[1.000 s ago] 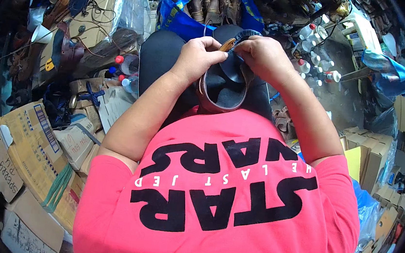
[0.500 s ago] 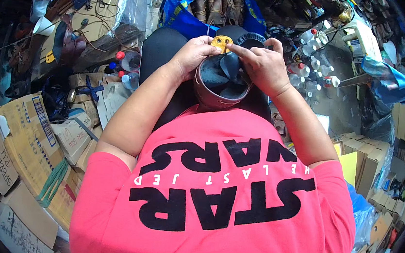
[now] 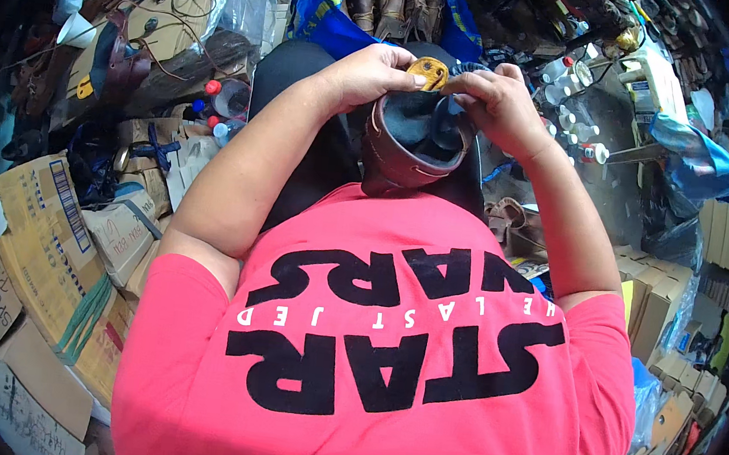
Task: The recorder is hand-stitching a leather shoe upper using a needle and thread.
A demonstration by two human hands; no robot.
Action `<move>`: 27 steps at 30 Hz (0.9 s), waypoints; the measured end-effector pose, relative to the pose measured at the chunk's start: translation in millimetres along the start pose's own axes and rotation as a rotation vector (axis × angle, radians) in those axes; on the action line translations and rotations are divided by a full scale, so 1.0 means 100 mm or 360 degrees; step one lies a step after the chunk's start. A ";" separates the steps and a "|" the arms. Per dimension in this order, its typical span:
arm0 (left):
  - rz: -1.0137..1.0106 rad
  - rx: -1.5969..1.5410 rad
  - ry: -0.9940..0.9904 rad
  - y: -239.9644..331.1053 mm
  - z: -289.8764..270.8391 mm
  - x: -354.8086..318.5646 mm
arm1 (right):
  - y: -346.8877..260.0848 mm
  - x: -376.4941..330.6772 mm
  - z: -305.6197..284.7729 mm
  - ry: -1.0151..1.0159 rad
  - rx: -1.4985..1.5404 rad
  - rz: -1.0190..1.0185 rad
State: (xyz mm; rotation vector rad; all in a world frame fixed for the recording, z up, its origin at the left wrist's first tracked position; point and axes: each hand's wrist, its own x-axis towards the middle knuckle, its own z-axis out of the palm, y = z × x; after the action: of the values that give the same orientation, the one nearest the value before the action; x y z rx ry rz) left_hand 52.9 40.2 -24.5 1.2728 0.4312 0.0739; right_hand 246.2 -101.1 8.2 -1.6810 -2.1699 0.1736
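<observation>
A brown leather shoe [image 3: 405, 172] with a dark lining rests on my lap, its opening facing up. Pale stitching shows along its rim. At the far side of the opening is a small yellow piece [image 3: 427, 74] with holes in it, pinched by my left hand [image 3: 377, 78] between thumb and fingers. My right hand [image 3: 503, 109] is closed at the right side of the opening, its fingertips beside the yellow piece. A dark flap [image 3: 447, 121] hangs below those fingertips and seems held by them. My right fingers partly hide the contact.
Beyond my knees stands a blue bag [image 3: 315, 14] holding several brown shoes [image 3: 391, 11]. Bottles [image 3: 596, 151] cluster at the right, and others [image 3: 229, 102] stand left of my knees. Cardboard boxes [image 3: 49, 223] are piled at the left, with more cartons [image 3: 643, 294] at the right.
Both hands, the shoe and the yellow piece have shifted slightly right. My right index finger, earlier stretched across to the yellow piece, is now bent in at its edge.
</observation>
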 end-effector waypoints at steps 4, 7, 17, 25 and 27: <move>-0.0025 0.0024 -0.0013 0.07 0.02 0.01 | 0.07 0.10 -0.06 -0.0161 0.0407 0.0125; -0.0045 0.0083 -0.0020 0.05 0.00 0.05 | 0.12 0.14 -0.07 -0.0198 0.0685 0.0177; -0.0009 0.0213 0.0258 0.16 0.32 -0.17 | -0.13 0.12 -0.11 -0.0043 0.0045 0.0035; 0.1334 0.1390 0.0833 0.53 0.66 -0.47 | -0.55 -0.08 -0.11 0.0867 0.1525 0.0779; 0.1388 0.1413 0.0838 0.51 0.70 -0.49 | -0.48 -0.17 -0.10 0.0728 0.1638 0.0772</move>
State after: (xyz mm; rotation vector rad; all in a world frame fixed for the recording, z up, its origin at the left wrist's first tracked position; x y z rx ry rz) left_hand 42.3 -22.2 52.8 2.2595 0.3247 1.0693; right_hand 210.7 -132.1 29.5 -1.3579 -0.9845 0.7883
